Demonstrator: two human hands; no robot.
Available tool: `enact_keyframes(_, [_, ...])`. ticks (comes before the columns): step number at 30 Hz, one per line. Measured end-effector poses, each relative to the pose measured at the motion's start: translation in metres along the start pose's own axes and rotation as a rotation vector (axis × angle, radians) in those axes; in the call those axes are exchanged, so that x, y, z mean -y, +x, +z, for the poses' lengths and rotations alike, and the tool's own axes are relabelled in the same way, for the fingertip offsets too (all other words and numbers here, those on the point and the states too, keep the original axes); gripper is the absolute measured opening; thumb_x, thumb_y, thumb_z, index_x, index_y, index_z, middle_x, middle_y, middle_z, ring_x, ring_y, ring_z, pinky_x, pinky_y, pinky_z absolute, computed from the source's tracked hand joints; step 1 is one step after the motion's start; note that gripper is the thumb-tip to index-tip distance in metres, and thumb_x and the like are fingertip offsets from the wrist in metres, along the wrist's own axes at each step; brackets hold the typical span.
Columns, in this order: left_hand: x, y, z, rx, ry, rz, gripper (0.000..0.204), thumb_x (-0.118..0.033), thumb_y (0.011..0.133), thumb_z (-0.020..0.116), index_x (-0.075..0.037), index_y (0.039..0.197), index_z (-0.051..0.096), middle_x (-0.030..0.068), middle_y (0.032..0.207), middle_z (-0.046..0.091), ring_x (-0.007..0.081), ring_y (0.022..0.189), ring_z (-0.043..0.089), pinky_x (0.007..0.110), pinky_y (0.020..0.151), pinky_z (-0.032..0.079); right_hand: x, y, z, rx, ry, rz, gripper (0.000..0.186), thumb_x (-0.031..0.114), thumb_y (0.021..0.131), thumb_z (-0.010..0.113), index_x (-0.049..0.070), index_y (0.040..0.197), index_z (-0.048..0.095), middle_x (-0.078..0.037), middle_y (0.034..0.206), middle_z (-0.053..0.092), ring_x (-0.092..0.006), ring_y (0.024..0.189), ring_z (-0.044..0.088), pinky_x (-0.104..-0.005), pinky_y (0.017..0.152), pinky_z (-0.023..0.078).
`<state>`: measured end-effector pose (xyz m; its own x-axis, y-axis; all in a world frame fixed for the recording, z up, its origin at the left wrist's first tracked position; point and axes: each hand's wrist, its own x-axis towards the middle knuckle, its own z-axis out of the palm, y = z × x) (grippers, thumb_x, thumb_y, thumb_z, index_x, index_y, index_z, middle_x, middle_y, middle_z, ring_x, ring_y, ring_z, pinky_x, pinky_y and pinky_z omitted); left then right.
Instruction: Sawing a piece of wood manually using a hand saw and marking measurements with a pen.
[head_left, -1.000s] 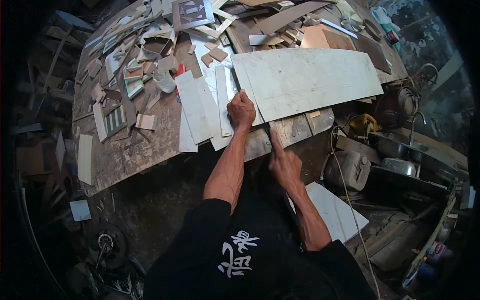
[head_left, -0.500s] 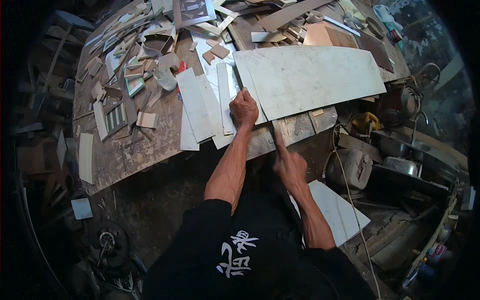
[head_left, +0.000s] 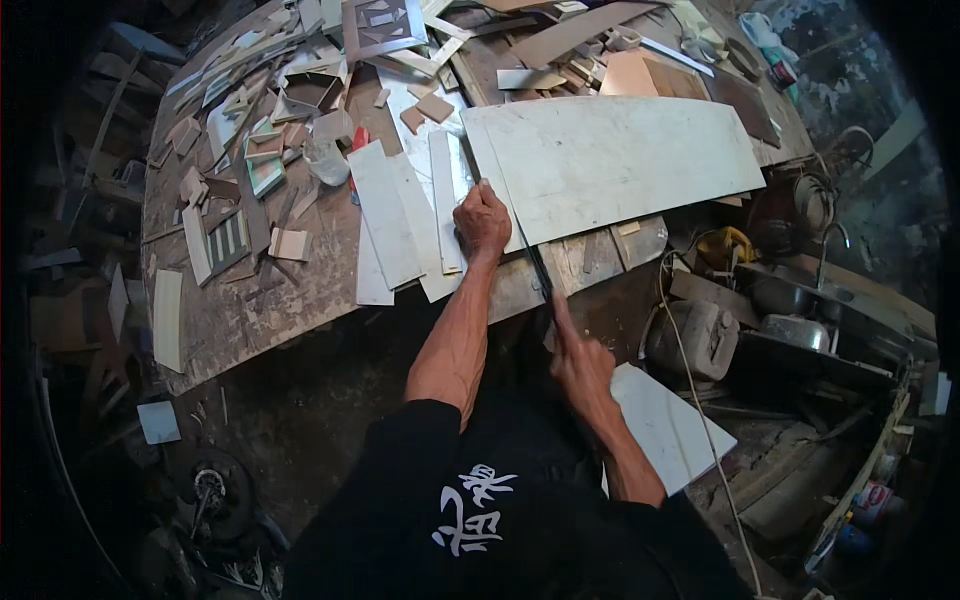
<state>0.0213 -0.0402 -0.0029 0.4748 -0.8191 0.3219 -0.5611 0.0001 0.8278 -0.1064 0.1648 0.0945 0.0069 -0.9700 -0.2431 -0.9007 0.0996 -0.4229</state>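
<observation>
A large white sheet [head_left: 620, 160] lies across the worn wooden bench [head_left: 260, 310], its near corner over the bench edge. My left hand [head_left: 482, 222] presses with curled fingers on the sheet's left edge, next to several narrow white strips [head_left: 385, 225]. My right hand [head_left: 582, 365] is below the bench edge, close to my body, and grips a thin dark cutting tool [head_left: 540, 278]. The tool's blade points up along the sheet's left edge toward my left hand.
Many small offcuts and tile pieces [head_left: 250, 170] litter the bench's left and far side. A white panel [head_left: 665, 425] leans by my right leg. A grey canister [head_left: 700, 335], a yellow tool [head_left: 725, 245] and a cable [head_left: 690, 390] crowd the right.
My right hand has drawn the dark tool back toward my body, from the bench edge to lower down. My left hand stays on the sheet's edge.
</observation>
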Motion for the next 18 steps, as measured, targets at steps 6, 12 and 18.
enact_keyframes(6, [-0.014, -0.001, 0.000, 0.054, -0.057, 0.010, 0.035, -0.020, 0.091, 0.047, 0.000, 0.063, 0.053, 0.0242, 0.060, 0.055, 0.0439, 0.057, 0.054, 0.050, 0.053, 0.039, 0.004, 0.042, 0.006, -0.091, -0.054, -0.076, 0.075, 0.006, 0.077, 0.055, 0.020, 0.144, 0.025, -0.022, 0.064, 0.059, -0.0380, 0.055, 0.058, -0.0469, 0.049, 0.042])
enact_keyframes(12, [-0.015, -0.003, 0.000, 0.012, -0.054, 0.005, 0.036, -0.019, 0.091, 0.047, 0.001, 0.061, 0.050, 0.0237, 0.057, 0.053, 0.0436, 0.056, 0.053, 0.049, 0.051, 0.038, -0.003, 0.002, 0.002, -0.064, 0.002, -0.052, 0.072, 0.007, 0.079, 0.053, 0.019, 0.144, 0.025, -0.022, 0.061, 0.058, -0.0389, 0.053, 0.057, -0.0487, 0.048, 0.041])
enact_keyframes(18, [-0.004, -0.004, 0.000, 0.019, -0.079, -0.019, 0.041, -0.022, 0.092, 0.046, 0.001, 0.059, 0.047, 0.0232, 0.055, 0.048, 0.0413, 0.052, 0.049, 0.047, 0.050, 0.034, -0.001, 0.020, 0.012, -0.097, -0.011, -0.100, 0.074, 0.005, 0.078, 0.053, 0.020, 0.145, 0.023, -0.021, 0.059, 0.058, -0.0368, 0.051, 0.057, -0.0473, 0.048, 0.043])
